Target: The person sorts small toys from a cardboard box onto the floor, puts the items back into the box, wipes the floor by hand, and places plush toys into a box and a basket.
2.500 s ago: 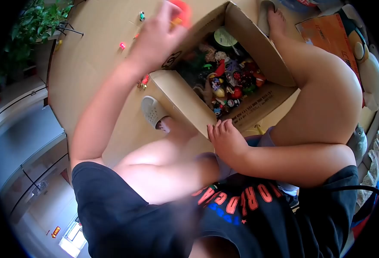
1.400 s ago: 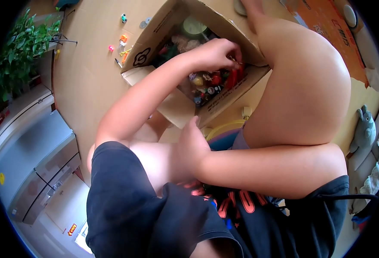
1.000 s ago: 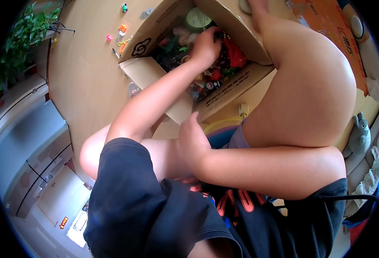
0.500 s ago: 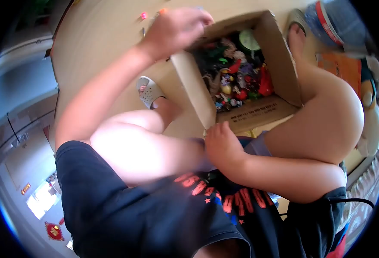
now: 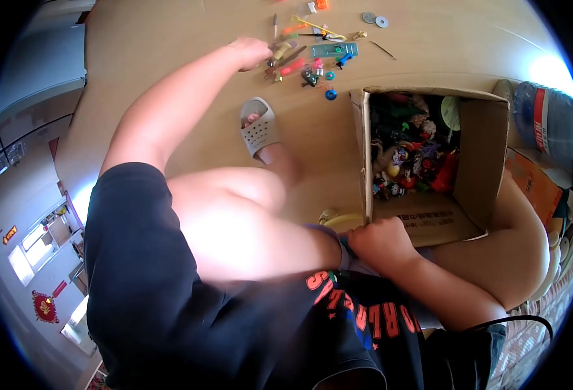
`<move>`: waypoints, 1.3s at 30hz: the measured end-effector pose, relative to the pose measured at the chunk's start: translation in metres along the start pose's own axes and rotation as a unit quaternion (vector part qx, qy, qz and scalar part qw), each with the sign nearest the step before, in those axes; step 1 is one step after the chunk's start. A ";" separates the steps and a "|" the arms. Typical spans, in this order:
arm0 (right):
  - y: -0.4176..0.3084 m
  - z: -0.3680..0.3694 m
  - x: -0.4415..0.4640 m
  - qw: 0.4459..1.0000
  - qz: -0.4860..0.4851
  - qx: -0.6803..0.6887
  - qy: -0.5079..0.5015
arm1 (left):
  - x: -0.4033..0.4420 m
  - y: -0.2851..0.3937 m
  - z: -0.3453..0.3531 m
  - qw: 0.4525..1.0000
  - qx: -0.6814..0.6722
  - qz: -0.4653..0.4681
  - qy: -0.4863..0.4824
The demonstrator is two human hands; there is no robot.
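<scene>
Left hand (image 5: 254,53), curled, grip contents unclear, has shifted from the cardboard box (image 5: 481,149), right of centre, to the floor toys (image 5: 293,67), upper centre. Right hand (image 5: 384,244) grips the box's lower-left corner.

Your floor (image 5: 189,156): light tan. Before you on it, scattered small toys (image 5: 310,77): red stick (image 5: 293,67), green strip (image 5: 317,51), blue ring (image 5: 330,95), two grey discs (image 5: 381,22) side by side. Nearer you, your pale, perforated slipper (image 5: 259,133), foot inside.
</scene>
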State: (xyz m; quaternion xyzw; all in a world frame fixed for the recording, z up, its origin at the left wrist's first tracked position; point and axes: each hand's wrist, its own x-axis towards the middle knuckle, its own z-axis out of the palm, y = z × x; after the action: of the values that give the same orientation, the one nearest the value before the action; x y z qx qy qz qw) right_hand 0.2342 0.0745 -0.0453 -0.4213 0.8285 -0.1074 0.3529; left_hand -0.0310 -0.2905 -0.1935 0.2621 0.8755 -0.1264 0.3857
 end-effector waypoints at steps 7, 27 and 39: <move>-0.006 -0.004 0.009 0.997 0.063 0.033 0.042 | 0.024 0.006 0.025 0.978 -0.187 -0.046 0.084; -0.007 -0.030 0.041 0.966 0.141 0.110 -0.187 | 0.082 -0.003 0.042 0.948 -0.276 -0.113 0.115; -0.017 -0.011 0.045 0.962 0.147 0.125 -0.191 | 0.003 0.058 -0.162 0.749 -0.563 0.056 0.345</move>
State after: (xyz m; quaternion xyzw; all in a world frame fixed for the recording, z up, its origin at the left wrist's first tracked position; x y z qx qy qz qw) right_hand 0.2192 0.0277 -0.0517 -0.2601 0.7784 -0.0745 0.5665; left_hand -0.0992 -0.1730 -0.0884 0.0717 0.8451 0.5104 0.1419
